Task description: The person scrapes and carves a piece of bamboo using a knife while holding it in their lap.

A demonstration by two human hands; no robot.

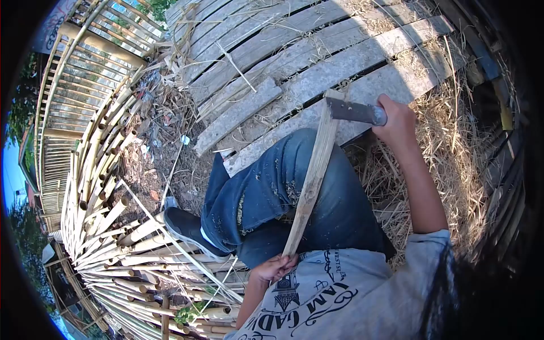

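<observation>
- wooden stick (310, 187), lower end clamped in the left hand (275, 268), 6 o'clock
- dark blade (354, 111), 2 o'clock, right hand (395, 122) closed around its end
- bamboo poles (116, 211), 8 o'clock

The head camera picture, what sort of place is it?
It looks like an outdoor yard, perhaps for working bamboo. You can see lots of cut bamboo poles, a slatted bamboo panel, and dry, straw-like strands scattered beside the wooden planks.
</observation>
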